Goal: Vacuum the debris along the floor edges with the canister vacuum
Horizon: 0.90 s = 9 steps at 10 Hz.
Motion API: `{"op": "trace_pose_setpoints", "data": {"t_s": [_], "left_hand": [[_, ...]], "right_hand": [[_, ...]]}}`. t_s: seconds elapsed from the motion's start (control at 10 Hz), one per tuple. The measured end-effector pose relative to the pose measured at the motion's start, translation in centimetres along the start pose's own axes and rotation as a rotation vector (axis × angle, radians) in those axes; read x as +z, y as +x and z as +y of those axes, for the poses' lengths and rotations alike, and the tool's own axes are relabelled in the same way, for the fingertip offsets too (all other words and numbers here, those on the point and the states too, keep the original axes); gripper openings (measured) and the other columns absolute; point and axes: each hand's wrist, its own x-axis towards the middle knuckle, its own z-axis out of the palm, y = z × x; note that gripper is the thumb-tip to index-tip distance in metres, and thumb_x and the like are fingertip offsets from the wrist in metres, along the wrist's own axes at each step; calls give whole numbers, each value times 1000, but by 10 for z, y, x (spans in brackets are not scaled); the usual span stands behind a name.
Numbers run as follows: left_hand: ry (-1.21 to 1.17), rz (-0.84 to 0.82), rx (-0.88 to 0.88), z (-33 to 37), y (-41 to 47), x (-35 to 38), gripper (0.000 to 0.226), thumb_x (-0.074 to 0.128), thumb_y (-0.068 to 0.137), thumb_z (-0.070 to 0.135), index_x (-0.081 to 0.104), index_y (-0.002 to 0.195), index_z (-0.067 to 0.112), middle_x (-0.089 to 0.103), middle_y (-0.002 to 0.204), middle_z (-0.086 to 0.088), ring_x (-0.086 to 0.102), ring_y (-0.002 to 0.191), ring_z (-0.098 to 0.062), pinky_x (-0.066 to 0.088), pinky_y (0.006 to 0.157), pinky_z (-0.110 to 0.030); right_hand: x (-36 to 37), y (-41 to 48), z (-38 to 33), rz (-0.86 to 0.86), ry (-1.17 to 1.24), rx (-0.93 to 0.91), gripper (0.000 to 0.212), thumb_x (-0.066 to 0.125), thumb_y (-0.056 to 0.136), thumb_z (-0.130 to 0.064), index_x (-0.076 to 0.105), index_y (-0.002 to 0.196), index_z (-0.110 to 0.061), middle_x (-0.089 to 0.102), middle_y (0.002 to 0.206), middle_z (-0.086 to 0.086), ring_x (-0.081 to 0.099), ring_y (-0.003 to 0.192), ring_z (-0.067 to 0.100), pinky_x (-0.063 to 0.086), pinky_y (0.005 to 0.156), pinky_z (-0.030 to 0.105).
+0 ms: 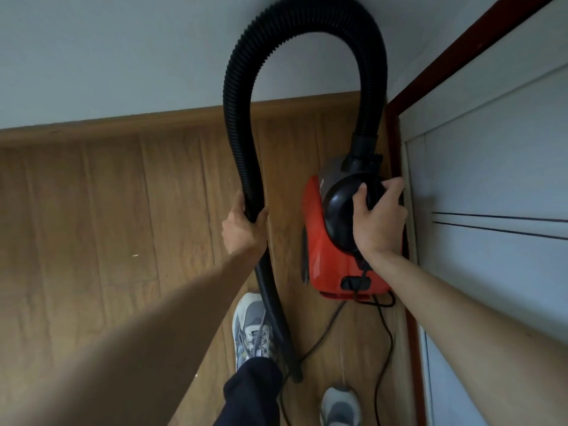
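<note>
Black hose (246, 124) gripped; fingers (373, 192) clasp vacuum (316, 241).

Layout seen from above. The red canister vacuum with black domed top (322, 241) sits at right, close beside the dark red wooden door frame (395, 142), with the pale panelled door (491, 179) further right. The black ribbed hose (242, 124) rises from the canister's far end, arches leftward before the pale wall (123, 50) and descends to the wood-grain plank floor (92, 210) beside the left grey sneaker (250, 330). The right hand (378, 216) lies on the canister top; the left hand (242, 229) wraps the hose, left of the canister. A thin black power cord (384, 333) trails from the canister's near end.
</note>
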Motion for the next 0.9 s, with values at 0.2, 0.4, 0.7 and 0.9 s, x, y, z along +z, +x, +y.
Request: {"op": "trace_pose_setpoints", "data": {"t_s": [0.2, 0.4, 0.7, 0.9], "left_hand": [[-60, -4, -58, -1, 5, 19, 43, 69, 90, 24, 54, 130, 31, 71, 105, 0, 70, 92, -20, 61, 82, -44], [-29, 3, -40, 1, -1, 13, 49, 67, 91, 23, 49, 137, 24, 70, 114, -8, 68, 101, -27, 57, 90, -42], [74, -100, -167, 10, -22, -31, 99, 67, 90, 33, -5, 156, 15, 44, 145, -18, 50, 128, -35, 50, 101, -43], [231, -107, -7, 40, -55, -76, 104, 67, 91, 31, -15, 155, 16, 35, 148, -23, 48, 127, -38, 47, 102, -49]], "right_hand": [[1, 0, 7, 42, 39, -63, 29, 51, 101, -29, 44, 110, -2, 51, 65, -6, 51, 50, 4, 40, 41, 12], [0, -3, 10, 58, 56, -71, 28, 52, 101, -28, 44, 110, -3, 49, 68, -11, 50, 54, -1, 38, 43, 7], [-28, -10, 1, -220, -300, -73, 58, 62, 92, -40, 39, 135, -8, 55, 128, 14, 59, 110, 33, 53, 76, 40], [-83, -22, -47, -410, -614, -339, 77, 63, 91, -46, 25, 150, -15, 42, 140, 14, 43, 126, 35, 46, 95, 45]]}}
